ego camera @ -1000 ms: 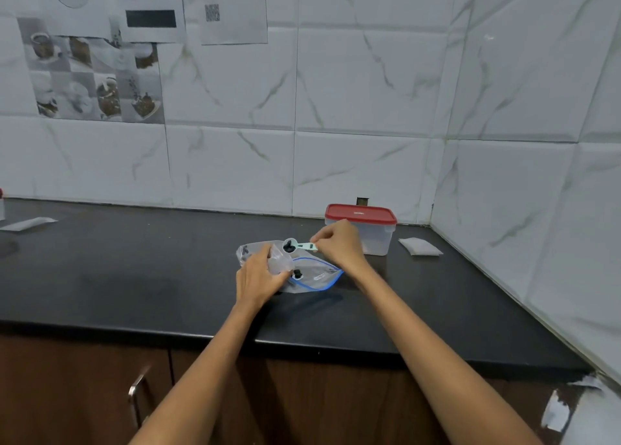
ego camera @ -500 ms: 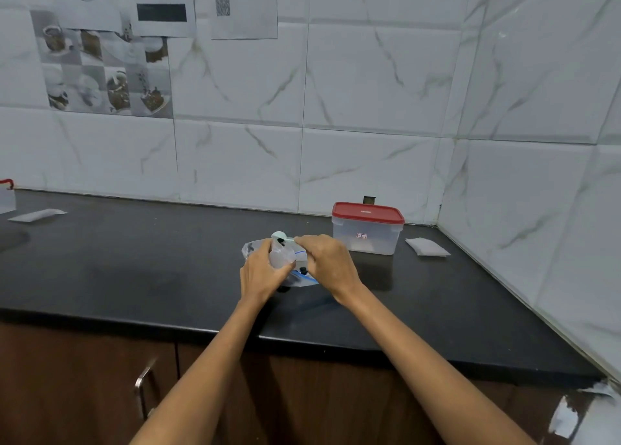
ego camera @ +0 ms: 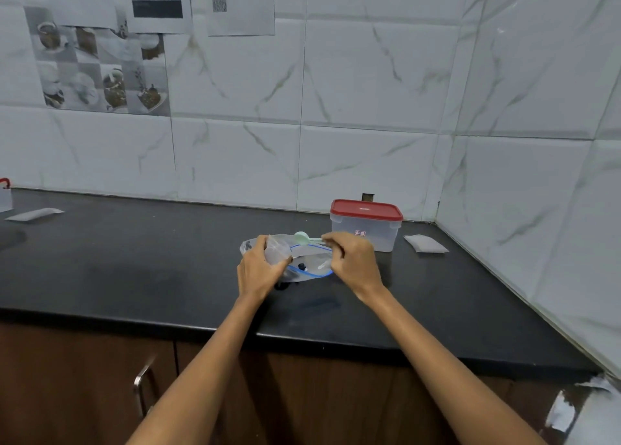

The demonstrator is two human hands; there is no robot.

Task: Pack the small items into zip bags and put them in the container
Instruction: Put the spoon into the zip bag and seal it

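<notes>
A black stone countertop [ego camera: 134,259] runs into a corner of white marble-veined wall tiles [ego camera: 369,74], with brown wooden cabinet doors [ego camera: 67,394] below it. The landmark is a clear plastic container with a red lid [ego camera: 366,224], closed, standing near the corner. Just left of it lies a clear zip bag with a blue seal line [ego camera: 309,263], mouth open, small dark items inside. The left hand [ego camera: 258,269] pinches the bag's near edge. The right hand [ego camera: 353,259], fingers curled closed, grips a pale green plastic spoon [ego camera: 302,236] over the bag. Right of the container lies a small grey sachet [ego camera: 425,244]; papers [ego camera: 240,4] are taped high on the wall.
</notes>
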